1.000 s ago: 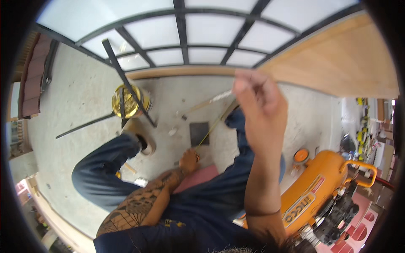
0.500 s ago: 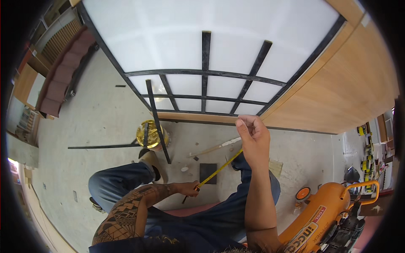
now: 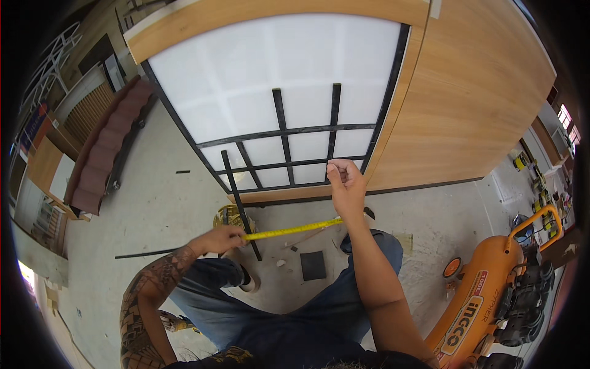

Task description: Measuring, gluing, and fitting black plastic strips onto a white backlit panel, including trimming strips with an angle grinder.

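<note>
My left hand (image 3: 226, 239) is closed on a yellow tape measure (image 3: 289, 231). The blade stretches right to behind my right wrist, where its far end is hidden. My right hand (image 3: 348, 186) is raised with curled fingers and thumb pressed together; whatever they may hold does not show. Behind it stands a white panel (image 3: 246, 67) in a wooden frame, crossed by a grid of black strips (image 3: 289, 131). One loose black strip (image 3: 236, 197) leans near my left hand, over a gold-lidded can (image 3: 226, 215). Another black strip (image 3: 145, 253) extends left from beside my left forearm.
An orange air compressor (image 3: 467, 307) stands at right, near a wooden cabinet side (image 3: 473, 98). A dark square piece (image 3: 313, 265) lies on the concrete floor (image 3: 166, 209) between my legs. Long maroon ridged panels (image 3: 107, 147) rest at far left. Several cans and tools sit far right.
My left hand has moved left and forward with the tape measure, up to the loose strip. The blade now runs more nearly crosswise. My right hand stays raised and curled, and the view has shifted.
</note>
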A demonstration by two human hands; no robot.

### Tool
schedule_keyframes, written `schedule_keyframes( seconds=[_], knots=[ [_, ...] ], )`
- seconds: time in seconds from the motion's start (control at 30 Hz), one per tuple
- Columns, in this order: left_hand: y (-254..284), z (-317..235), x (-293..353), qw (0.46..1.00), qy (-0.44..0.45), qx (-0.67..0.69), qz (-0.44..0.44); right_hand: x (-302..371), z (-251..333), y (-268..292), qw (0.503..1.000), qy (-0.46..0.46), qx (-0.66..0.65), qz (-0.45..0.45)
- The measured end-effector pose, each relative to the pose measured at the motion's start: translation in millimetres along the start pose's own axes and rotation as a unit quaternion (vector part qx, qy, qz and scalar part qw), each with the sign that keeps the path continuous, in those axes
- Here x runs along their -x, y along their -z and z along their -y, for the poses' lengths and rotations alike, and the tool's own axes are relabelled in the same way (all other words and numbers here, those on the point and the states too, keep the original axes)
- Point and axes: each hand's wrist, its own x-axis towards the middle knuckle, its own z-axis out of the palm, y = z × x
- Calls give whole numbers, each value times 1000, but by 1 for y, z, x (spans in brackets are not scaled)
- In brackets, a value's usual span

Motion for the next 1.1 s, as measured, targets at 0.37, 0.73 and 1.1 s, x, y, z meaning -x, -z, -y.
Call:
schedule_keyframes(
  seconds=[0.37, 0.73, 1.1],
  knots=[
    [179, -124, 36, 885, -116, -151, -425, 0, 21, -30, 995, 84, -45, -33],
    [216, -171, -18, 837, -137, -182, -498, 1, 21, -28, 1000, 8, -1, 21],
    [218, -185, -30, 840, -92, -175, -505, 1, 14, -23, 999, -12, 22, 41]
  ],
)
